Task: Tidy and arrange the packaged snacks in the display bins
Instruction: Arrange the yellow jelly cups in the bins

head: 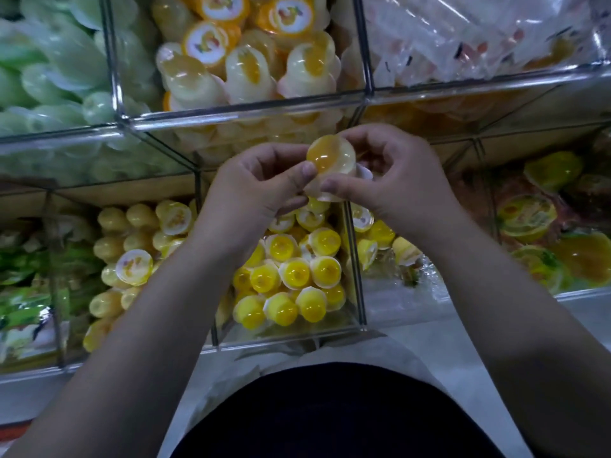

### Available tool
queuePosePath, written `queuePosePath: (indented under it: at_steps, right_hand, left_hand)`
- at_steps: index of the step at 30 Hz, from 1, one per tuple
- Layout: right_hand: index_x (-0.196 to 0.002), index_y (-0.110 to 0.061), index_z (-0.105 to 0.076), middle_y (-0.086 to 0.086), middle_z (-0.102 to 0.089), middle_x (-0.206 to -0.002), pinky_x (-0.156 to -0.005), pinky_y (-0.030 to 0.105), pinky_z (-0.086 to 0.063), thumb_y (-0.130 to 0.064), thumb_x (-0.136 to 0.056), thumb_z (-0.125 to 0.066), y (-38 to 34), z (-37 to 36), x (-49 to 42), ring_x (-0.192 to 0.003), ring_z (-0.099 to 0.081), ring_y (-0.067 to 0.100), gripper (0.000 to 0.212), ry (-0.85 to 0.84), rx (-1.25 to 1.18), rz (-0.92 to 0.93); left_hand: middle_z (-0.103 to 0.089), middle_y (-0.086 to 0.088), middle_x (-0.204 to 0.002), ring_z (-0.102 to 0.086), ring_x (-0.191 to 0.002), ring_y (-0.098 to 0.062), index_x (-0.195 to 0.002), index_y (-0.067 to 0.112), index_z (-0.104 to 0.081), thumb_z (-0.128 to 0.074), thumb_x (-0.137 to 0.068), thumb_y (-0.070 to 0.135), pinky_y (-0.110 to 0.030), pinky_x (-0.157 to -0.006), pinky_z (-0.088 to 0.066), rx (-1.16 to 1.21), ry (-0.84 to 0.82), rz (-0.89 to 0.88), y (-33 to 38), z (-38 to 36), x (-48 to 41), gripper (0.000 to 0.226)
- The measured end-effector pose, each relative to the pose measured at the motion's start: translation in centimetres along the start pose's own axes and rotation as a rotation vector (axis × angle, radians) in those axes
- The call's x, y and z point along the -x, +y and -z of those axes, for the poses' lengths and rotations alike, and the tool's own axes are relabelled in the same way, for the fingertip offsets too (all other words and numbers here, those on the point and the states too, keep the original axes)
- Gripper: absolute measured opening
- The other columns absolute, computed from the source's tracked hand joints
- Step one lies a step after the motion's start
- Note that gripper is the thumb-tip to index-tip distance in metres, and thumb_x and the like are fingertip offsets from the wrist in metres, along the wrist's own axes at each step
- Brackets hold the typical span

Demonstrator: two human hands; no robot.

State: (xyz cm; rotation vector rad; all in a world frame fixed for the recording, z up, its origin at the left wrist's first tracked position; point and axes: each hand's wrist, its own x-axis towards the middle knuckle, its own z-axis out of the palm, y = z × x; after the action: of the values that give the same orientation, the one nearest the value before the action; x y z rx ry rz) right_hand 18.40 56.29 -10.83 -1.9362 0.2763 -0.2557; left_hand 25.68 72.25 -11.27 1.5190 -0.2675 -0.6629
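We hold one orange jelly cup (331,159) between both hands, just above the clear bin (359,279) of yellow jelly cups (294,272). Our left hand (254,190) pinches its side, fingers curled; our right hand (393,180) grips the other side, thumb at its rim

Two hands, the left hand (261,186) and the right hand (396,180), share one orange jelly cup (330,160). Seven clear bins (357,259) show: three in the upper row, four in the lower. The upper middle bin shows three printed lids (206,43) and three upturned cups (248,74). The bright yellow cups (296,272) number over a dozen; the exact count is unclear.
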Motion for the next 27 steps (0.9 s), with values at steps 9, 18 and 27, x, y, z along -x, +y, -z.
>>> queuePosePath:
  at_steps: [9,18,27]
  right_hand:
    - [-0.106,-0.025,-0.066,-0.015,-0.068,-0.095,-0.076,0.018,-0.050,-0.048,-0.072,-0.074,-2.9,-2.9,-2.8,-0.087,-0.065,0.002,0.042,0.088,-0.012,0.143]
    - [-0.111,-0.022,-0.065,-0.014,-0.067,-0.098,-0.074,0.017,-0.052,-0.032,-0.082,-0.074,-5.1,-4.1,-5.9,-0.090,-0.066,0.002,0.032,0.125,-0.006,0.130]
    - [-0.125,-0.022,-0.060,-0.013,-0.062,-0.110,-0.086,0.021,-0.052,-0.033,-0.086,-0.069,-6.7,-3.8,-11.0,-0.102,-0.060,0.002,0.041,0.158,0.185,0.167]
  left_hand:
    - [-0.074,0.008,-0.092,-0.068,-0.089,-0.008,-0.096,0.030,-0.071,-0.071,-0.081,0.033,-0.030,-0.079,-0.055,-0.203,0.083,-0.251,3.0,3.9,-1.3,0.015]
    - [-0.072,0.009,-0.097,-0.069,-0.094,-0.009,-0.107,0.023,-0.070,-0.068,-0.089,0.022,-0.026,-0.080,-0.056,-0.232,0.134,-0.333,5.2,5.7,-3.4,0.018]
    - [-0.066,0.023,-0.096,-0.064,-0.093,0.004,-0.114,0.026,-0.068,-0.067,-0.089,0.025,-0.022,-0.085,-0.054,-0.504,0.272,-0.538,8.0,6.4,-7.1,0.025]
